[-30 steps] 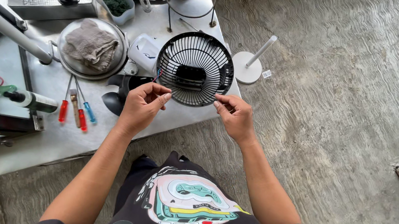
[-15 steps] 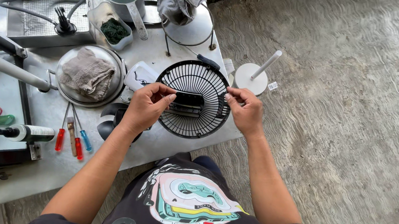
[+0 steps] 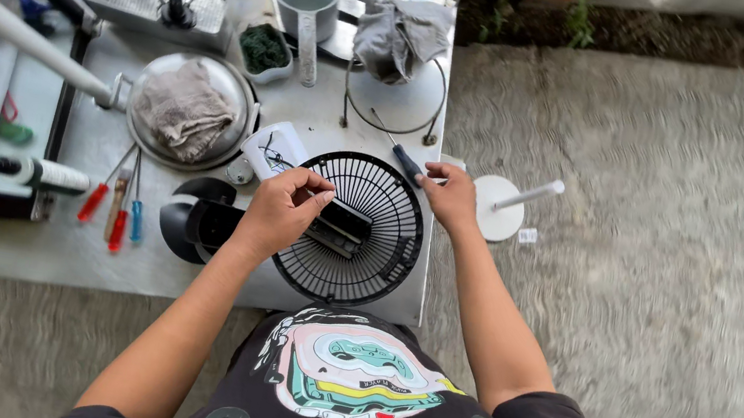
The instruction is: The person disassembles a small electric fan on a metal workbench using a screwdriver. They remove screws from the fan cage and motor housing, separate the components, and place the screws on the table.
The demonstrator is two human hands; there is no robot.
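Head view: the black fan grille [image 3: 354, 231], held up by both rims a second ago, now lies flat on the desk [image 3: 326, 122]. The left hand [image 3: 281, 215], its grip pinched together, has shifted to the grille's centre block; the right hand [image 3: 449, 196] clasps the far rim beside a screwdriver [image 3: 405, 160].

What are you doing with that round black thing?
A person sits at a metal table with a round black fan grille lying flat on it. The left hand pinches the grille near its upper left edge, by the dark block in its middle. The right hand rests at the grille's upper right edge, beside a blue-handled screwdriver. More screwdrivers lie to the left, below a metal bowl with a rag in it.
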